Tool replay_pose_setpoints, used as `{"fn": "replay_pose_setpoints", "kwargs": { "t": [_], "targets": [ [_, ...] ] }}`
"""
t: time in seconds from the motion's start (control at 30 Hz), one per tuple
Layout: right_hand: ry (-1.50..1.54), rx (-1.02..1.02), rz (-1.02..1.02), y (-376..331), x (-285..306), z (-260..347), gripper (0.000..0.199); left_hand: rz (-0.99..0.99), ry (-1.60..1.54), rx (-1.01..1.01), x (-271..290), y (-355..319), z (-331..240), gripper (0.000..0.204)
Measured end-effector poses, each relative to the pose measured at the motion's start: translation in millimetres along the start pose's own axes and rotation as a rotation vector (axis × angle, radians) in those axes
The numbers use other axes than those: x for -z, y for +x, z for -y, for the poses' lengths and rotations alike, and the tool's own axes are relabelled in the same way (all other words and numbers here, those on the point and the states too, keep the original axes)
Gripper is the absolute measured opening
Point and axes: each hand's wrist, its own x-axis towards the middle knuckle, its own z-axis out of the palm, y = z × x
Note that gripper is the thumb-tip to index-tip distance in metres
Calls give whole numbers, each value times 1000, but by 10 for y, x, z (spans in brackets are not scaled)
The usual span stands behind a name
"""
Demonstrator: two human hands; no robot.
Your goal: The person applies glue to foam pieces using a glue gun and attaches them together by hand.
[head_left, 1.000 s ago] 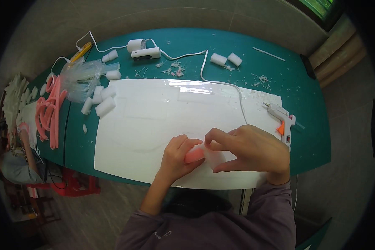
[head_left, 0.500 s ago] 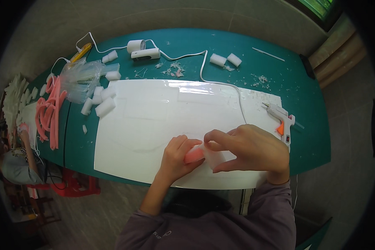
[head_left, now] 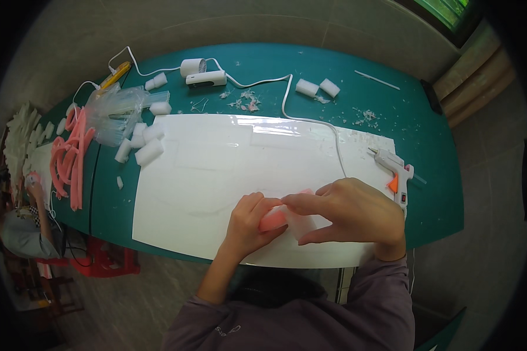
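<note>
My left hand [head_left: 249, 225] and my right hand [head_left: 348, 213] meet over the near edge of a large white sheet [head_left: 216, 169] that lies on the green table [head_left: 427, 140]. Between the fingers of both hands is a short pink foam piece [head_left: 273, 220]; a white piece [head_left: 301, 224] lies under my right fingers. My left hand grips the pink piece from the left, and my right fingertips pinch its right end. A white hot glue gun [head_left: 395, 169] with an orange trigger lies just right of my right hand, its cable running back across the sheet.
White foam cylinders [head_left: 143, 143] and a clear plastic bag [head_left: 117, 111] lie at the sheet's left end, pink foam strips [head_left: 70, 158] further left. Two white cylinders [head_left: 317, 88], scraps and a white device [head_left: 205, 76] sit at the back. A person [head_left: 17, 222] sits at far left.
</note>
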Motion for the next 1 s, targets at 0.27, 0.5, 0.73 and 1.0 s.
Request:
{"fn": "replay_pose_setpoints", "kwargs": {
  "t": [0.27, 0.5, 0.73, 1.0],
  "targets": [
    [-115, 48, -9, 13, -1, -4, 47, -2, 3, -8, -20, -33, 34, 44],
    [-89, -3, 10, 31, 41, 38, 45, -22, -51, 31, -15, -29, 24, 60],
    [-129, -12, -9, 27, 17, 27, 51, -30, -75, 44, -32, -38, 26, 59],
    [-105, -22, -47, 48, -6, 55, 46, -13, -56, 38, -8, -19, 22, 52]
  ]
}}
